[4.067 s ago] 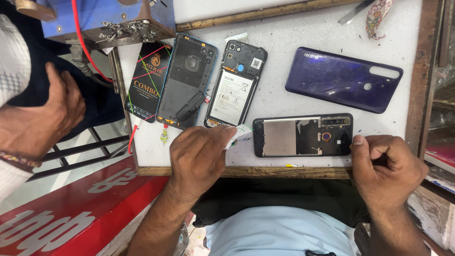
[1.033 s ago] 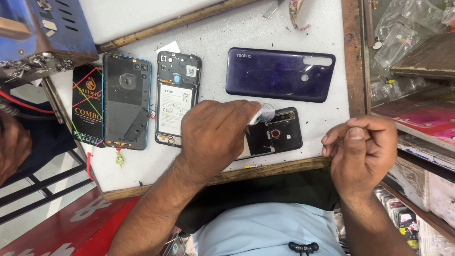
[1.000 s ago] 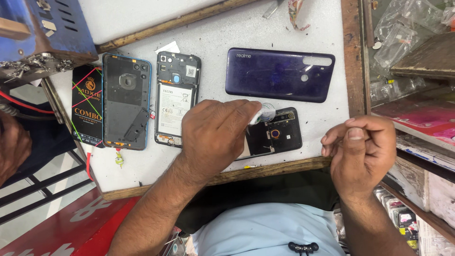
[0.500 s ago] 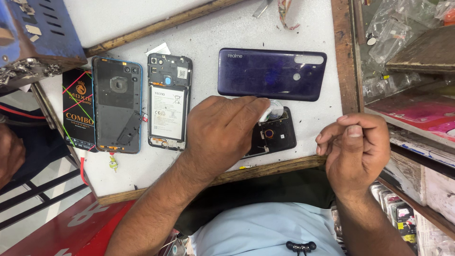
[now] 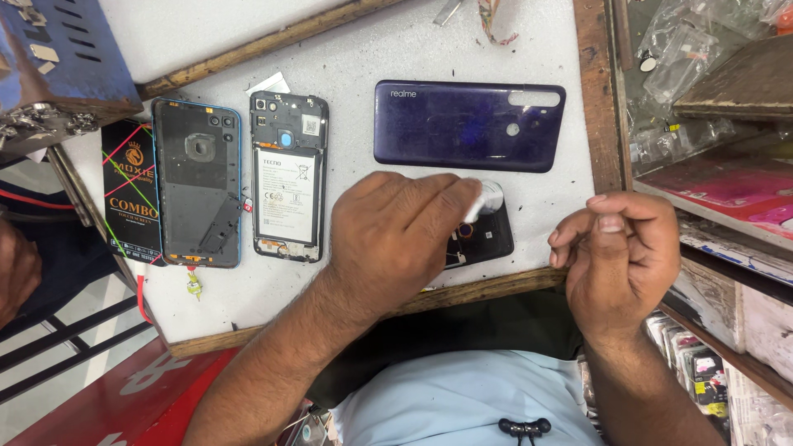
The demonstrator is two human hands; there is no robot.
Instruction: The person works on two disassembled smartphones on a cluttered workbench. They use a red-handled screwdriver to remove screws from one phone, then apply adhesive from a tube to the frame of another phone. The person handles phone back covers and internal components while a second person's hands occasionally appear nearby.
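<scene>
White cloth wad (image 5: 489, 196) is pinched in the left hand (image 5: 396, 235), pressed on the open black phone body (image 5: 483, 239) at lower centre of the frame. Light, small strokes would suit it. The right hand (image 5: 615, 248) is loosely curled, holding nothing visible.

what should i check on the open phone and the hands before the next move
1. Left hand on the open phone: ok, it covers most of it.
2. White wad at the fingertips: ok, pressed near the camera end.
3. Right hand free: ok, curled, off the phone; whether it pinches something, cannot tell.
4. Purple back cover out of the way: ok, lying apart.
5. Phone away from table edge: not ok, close to it.
</scene>
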